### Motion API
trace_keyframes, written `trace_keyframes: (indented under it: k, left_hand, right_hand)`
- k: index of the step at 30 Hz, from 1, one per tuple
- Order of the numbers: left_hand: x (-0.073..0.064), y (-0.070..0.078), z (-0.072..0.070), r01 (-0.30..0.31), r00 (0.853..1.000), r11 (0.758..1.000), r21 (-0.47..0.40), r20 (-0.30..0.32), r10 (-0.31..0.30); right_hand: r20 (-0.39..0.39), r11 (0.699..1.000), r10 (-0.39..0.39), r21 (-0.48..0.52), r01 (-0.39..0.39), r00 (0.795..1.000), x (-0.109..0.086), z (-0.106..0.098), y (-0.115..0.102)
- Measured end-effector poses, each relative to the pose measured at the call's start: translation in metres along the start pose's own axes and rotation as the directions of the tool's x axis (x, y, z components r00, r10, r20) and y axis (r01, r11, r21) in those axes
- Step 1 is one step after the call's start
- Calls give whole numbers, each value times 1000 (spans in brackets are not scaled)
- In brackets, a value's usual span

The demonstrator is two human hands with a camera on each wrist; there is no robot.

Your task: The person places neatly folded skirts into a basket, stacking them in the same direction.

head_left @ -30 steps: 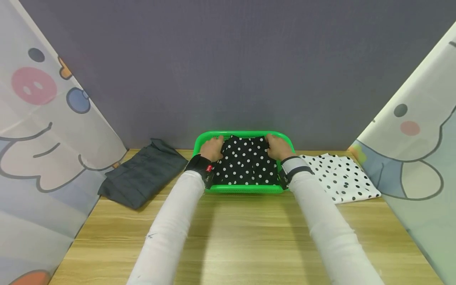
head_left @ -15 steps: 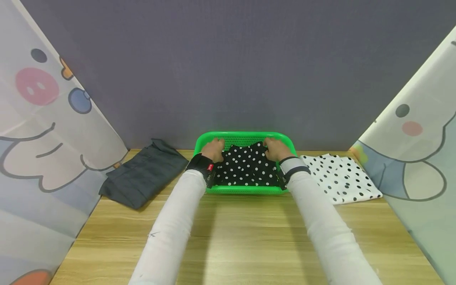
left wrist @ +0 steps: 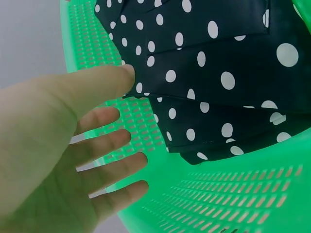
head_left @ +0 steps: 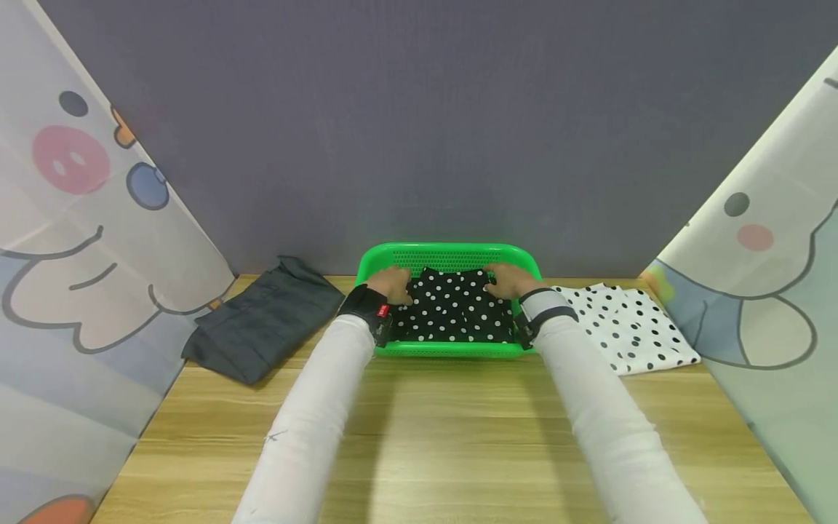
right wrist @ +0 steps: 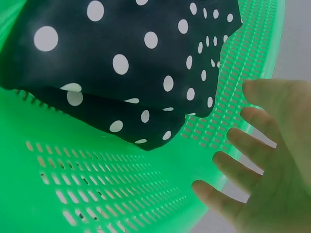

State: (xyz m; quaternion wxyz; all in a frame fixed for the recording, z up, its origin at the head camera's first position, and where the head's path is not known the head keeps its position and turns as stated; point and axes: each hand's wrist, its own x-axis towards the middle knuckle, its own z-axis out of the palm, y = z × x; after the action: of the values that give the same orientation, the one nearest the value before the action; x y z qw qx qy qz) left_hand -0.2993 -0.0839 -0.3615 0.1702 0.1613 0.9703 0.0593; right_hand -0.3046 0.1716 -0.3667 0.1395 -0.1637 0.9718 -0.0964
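Note:
A folded black cloth with white dots [head_left: 452, 309] lies inside a green perforated plastic basket [head_left: 448, 248] in the head view. My left hand [head_left: 390, 284] is over the basket's left side, its fingers loosely spread. In the left wrist view the left thumb tip overlaps the edge of the dotted cloth [left wrist: 194, 58], while the other fingers are apart from it. My right hand [head_left: 512, 280] is over the right side of the basket. The right wrist view shows its fingers [right wrist: 252, 148] spread and relaxed, with a gap between them and the cloth.
On the wooden table [head_left: 452, 437], a folded dark grey cloth [head_left: 265, 320] lies left of the basket. A white cloth with black dots [head_left: 628, 327] lies to the right, partly behind the right sleeve. A grey wall [head_left: 419, 131] rises just behind the basket.
The far edge of the black dotted cloth has come down into the basket, baring more of its back wall. Both hands have lowered slightly, and their fingers have let go of the cloth.

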Motion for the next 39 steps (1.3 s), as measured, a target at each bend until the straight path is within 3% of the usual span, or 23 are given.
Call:
trace_keyframes:
  k: [10, 16, 21, 26, 30, 34, 37, 39]
  left_hand:
    - [-20, 0, -8, -80, 996, 996, 35, 27, 79]
    - [-34, 4, -13, -106, 994, 994, 38, -6, 107]
    - [-44, 4, -9, -136, 989, 989, 53, -53, 138]
    - [-59, 5, -5, -181, 975, 980, 79, -118, 189]
    - [-71, 8, 1, -242, 940, 962, 129, -213, 265]
    - [-82, 10, 11, -295, 885, 939, 177, -321, 338]
    - [-90, 11, 19, -330, 821, 916, 227, -411, 397]
    - [-94, 10, 26, -344, 768, 900, 269, -471, 435]
  right_hand:
    - [10, 997, -77, -29, 77, 997, -20, -8, -3]
    - [-1, 991, -115, -63, 114, 993, -35, -13, -8]
    - [-85, 979, -175, -118, 164, 981, -50, -13, -15]
    - [-211, 959, -249, -193, 210, 945, -66, -8, -22]
    - [-297, 946, -292, -233, 227, 909, -81, -2, -26]
    - [-377, 935, -340, -235, 266, 862, -95, 6, -28]
    - [-433, 926, -373, -236, 296, 821, -104, 14, -29]
    - [-472, 924, -381, -235, 304, 795, -109, 21, -29]
